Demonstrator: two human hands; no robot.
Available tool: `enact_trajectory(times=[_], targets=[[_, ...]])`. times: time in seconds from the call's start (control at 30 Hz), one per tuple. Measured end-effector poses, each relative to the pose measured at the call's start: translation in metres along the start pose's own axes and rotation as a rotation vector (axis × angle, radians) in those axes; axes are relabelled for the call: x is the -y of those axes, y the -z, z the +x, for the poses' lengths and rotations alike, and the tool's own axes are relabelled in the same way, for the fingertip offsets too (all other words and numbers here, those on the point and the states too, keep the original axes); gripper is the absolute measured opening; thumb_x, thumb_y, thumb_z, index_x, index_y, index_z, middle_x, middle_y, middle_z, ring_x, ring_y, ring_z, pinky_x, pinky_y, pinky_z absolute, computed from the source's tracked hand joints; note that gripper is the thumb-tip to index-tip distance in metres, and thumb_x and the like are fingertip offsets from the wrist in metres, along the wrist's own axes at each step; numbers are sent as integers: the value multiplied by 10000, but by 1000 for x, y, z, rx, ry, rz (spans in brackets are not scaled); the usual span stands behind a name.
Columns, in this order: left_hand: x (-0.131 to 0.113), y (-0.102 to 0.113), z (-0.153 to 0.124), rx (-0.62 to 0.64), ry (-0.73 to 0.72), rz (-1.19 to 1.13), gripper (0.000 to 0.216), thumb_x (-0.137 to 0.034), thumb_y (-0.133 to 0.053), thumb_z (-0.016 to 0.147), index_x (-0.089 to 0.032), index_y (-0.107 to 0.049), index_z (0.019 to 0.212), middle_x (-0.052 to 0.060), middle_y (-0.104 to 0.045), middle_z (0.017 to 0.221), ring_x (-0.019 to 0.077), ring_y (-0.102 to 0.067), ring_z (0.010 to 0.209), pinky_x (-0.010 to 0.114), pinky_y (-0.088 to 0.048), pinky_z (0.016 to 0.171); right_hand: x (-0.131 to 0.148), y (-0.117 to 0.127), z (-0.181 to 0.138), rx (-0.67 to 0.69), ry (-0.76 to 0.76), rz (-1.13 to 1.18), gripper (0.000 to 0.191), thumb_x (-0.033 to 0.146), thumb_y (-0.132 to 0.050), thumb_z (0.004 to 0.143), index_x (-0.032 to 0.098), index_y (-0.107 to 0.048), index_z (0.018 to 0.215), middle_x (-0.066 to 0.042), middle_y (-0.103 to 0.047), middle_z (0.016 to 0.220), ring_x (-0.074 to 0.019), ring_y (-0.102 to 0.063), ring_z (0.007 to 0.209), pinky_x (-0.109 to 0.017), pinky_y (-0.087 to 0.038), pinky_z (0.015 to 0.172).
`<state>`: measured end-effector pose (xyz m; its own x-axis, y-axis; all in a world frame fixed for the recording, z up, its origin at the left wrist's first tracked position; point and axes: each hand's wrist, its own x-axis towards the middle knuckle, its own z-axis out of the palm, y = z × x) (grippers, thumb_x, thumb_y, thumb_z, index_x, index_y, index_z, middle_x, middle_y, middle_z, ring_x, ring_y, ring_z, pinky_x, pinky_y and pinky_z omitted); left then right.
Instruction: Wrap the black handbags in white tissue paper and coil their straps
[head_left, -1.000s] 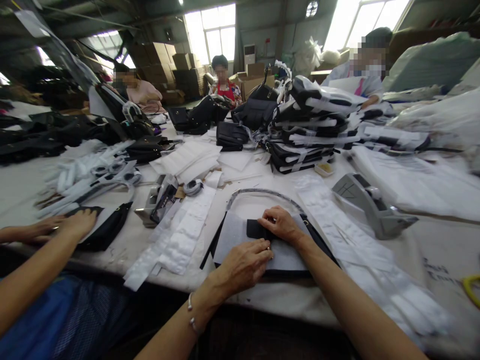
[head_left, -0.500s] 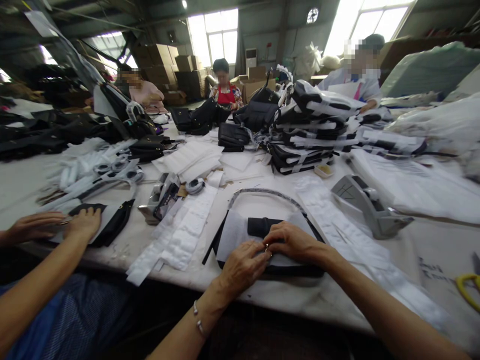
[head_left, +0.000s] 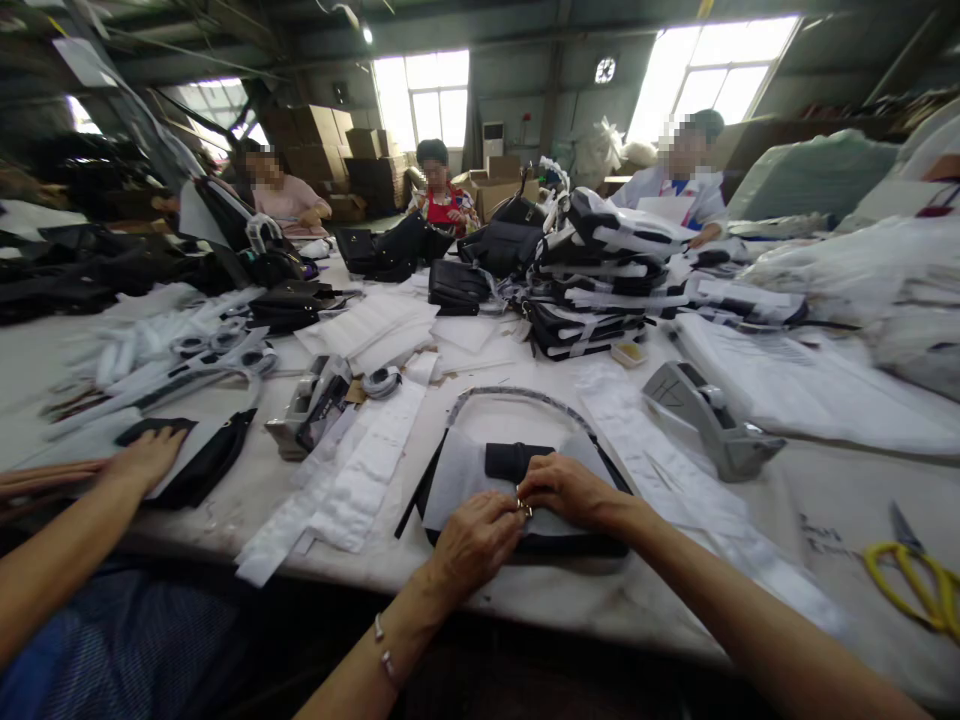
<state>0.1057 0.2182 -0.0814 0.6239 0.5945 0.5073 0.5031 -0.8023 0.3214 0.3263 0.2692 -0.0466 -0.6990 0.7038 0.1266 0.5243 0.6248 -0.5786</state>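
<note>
A black handbag (head_left: 574, 545) lies flat in front of me, with a white sheet (head_left: 454, 485) over its face. A black strap tab (head_left: 504, 461) rests on the sheet, and the wrapped handle (head_left: 517, 392) arches away from me. The bent fingers of my left hand (head_left: 480, 540) meet my right hand (head_left: 570, 490) just below the tab. Between both sets of fingertips is a small gold-coloured metal clasp (head_left: 525, 509), pinched from both sides. Fingers partly hide its shape.
Tape dispensers (head_left: 307, 405) (head_left: 709, 420) stand left and right of the bag, beside white padding strips (head_left: 360, 490). Yellow-handled scissors (head_left: 911, 580) lie at right. A co-worker's hand (head_left: 146, 460) presses another bag at left. Stacked wrapped bags (head_left: 592, 290) and several people are beyond.
My view has shifted a little to the right, showing more of the scissors. Both hands stay at the clasp, which shows a bit more now. The co-worker's far hand has moved left.
</note>
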Motion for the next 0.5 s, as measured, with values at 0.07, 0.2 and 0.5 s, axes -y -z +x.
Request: enact_trajectory(times=[0.07, 0.2, 0.5], targets=[[-3, 0, 0, 17, 13, 17, 141, -184, -526, 951, -193, -628, 1047, 64, -658, 1127, 211, -620, 1037, 372, -520, 955, 1, 1, 0, 33, -26, 17, 169, 296, -608, 924, 253, -766, 968, -21, -672, 878, -143, -634, 795, -241, -463, 750], [-12, 5, 4, 140, 72, 26, 122, -187, -589, 907, -189, -624, 1024, 60, -658, 1075, 233, -611, 1025, 414, -513, 957, 7, 3, 4, 104, -75, 35, 156, 240, -642, 883, 266, -770, 969, -5, -669, 877, -137, -633, 792, -228, -463, 740], [-20, 18, 13, 258, 184, -8, 241, -259, -726, 823, -191, -633, 1035, 60, -656, 1060, 243, -615, 988, 389, -522, 888, 4, 7, 11, 121, -120, 100, 125, 210, -696, 811, 266, -786, 876, 9, -671, 838, -142, -639, 783, -228, -479, 741]])
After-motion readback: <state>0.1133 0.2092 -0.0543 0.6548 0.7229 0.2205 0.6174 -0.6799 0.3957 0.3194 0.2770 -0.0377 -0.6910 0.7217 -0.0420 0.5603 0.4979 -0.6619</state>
